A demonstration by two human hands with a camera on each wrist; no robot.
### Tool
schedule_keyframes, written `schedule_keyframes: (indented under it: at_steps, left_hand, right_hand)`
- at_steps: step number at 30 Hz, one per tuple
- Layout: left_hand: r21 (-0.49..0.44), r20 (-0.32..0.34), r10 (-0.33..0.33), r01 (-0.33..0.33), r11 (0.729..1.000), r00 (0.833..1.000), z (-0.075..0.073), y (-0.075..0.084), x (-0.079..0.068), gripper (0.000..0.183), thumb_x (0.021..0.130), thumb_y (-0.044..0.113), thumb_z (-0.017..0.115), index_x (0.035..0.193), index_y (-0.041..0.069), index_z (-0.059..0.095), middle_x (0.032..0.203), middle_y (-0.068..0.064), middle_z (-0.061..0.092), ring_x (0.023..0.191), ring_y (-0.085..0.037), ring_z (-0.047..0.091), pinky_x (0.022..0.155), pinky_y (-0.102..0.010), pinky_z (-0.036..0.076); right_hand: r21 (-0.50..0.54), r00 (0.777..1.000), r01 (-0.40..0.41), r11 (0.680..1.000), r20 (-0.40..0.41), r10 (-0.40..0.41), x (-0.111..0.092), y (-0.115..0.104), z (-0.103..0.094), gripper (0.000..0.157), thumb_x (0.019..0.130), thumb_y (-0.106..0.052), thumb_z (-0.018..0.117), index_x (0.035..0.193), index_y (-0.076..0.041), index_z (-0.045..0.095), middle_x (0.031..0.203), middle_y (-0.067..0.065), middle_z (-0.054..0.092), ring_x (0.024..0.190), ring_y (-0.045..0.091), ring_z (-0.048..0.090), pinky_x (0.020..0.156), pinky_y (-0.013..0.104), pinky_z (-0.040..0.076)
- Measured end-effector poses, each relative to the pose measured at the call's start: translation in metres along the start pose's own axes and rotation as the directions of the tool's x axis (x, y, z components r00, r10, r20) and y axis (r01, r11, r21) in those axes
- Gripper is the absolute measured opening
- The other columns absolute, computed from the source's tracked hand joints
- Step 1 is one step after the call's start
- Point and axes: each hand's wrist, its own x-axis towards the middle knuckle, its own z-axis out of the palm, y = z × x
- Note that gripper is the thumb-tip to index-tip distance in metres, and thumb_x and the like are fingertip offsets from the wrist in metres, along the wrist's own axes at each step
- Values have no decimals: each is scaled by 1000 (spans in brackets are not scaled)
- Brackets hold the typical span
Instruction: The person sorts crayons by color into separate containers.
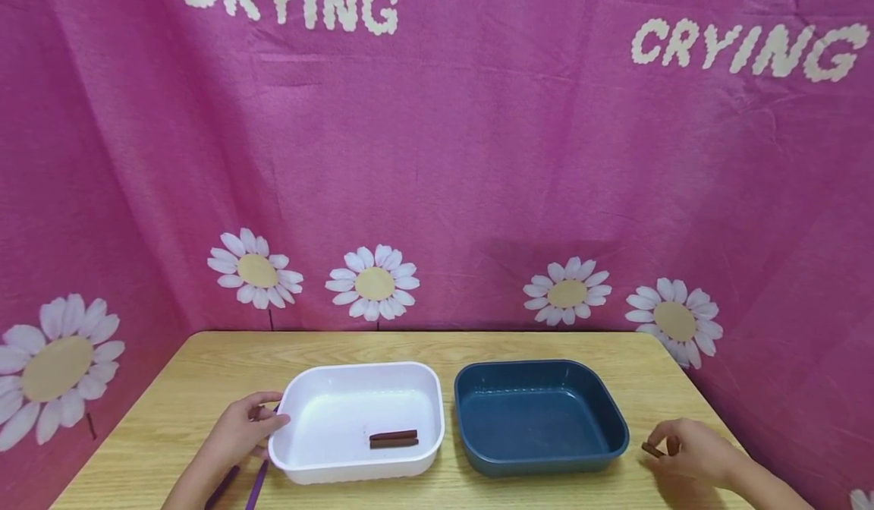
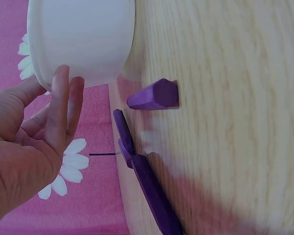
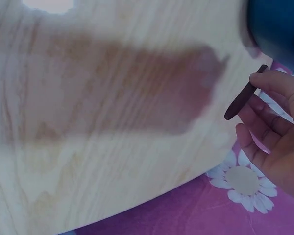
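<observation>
A white tray [image 1: 321, 468] holds two brown crayons [image 1: 394, 439] side by side near its front right. At the tray's left edge my left hand [image 1: 242, 428] grips the rim, thumb over the edge and fingers against the outer wall [image 2: 83, 39]. Several purple six-sided crayons [image 2: 157, 193] lie on the table below that hand. To the right of the dark blue tray [image 1: 539, 464], my right hand [image 1: 693, 449] pinches a brown crayon [image 3: 245, 95] between thumb and fingers. This crayon is tilted and held above the table.
The two trays stand side by side on a light wooden table [image 1: 355, 347]. A pink curtain [image 1: 464, 153] with daisies and lettering hangs behind and at both sides. The table's right edge runs close to my right hand.
</observation>
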Motion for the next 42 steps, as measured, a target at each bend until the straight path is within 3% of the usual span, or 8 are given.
schedule_keyframes:
  at_steps: [8,15,24,32,42]
  left_hand:
    - [-14,6,15,-15,1000,1000,0,-2,0,49,85,7,65,127,-9,47,87,-13,66,66,-19,64,52,-37,56]
    - [-20,16,35,-35,999,999,0,-3,-1,48,85,8,65,127,-10,47,86,-11,66,66,-19,64,51,-37,56]
    - [-2,14,33,-33,999,999,-1,-4,0,49,85,9,65,127,-9,47,87,-12,66,67,-19,64,52,-36,56]
    - [-15,12,34,-34,999,999,-1,-4,0,49,85,9,65,127,-9,47,86,-11,66,67,-19,63,51,-36,56]
    - [-34,11,42,-42,999,999,0,-4,-1,48,84,7,65,126,-10,47,88,-14,67,67,-20,64,51,-37,56]
  right_hand:
    - [24,1000,7,1000,-7,-7,5,-4,-20,15,74,-2,69,88,-1,65,61,-8,50,54,-5,39,47,19,36]
    - [11,999,32,999,-43,-32,8,-14,-29,14,75,-3,68,88,-2,66,62,-11,50,55,-6,40,47,19,37]
    - [26,998,61,998,-31,-60,23,-38,-35,14,76,-4,67,90,-3,66,63,-11,49,56,-5,40,49,19,37]
    - [-27,996,89,996,-24,-89,37,-64,-38,14,77,-8,69,91,-7,69,63,-12,50,56,-4,40,49,19,36]
    - [30,994,101,994,24,-102,62,-91,-35,15,78,-8,68,93,-8,70,69,-10,56,60,-2,42,51,19,39]
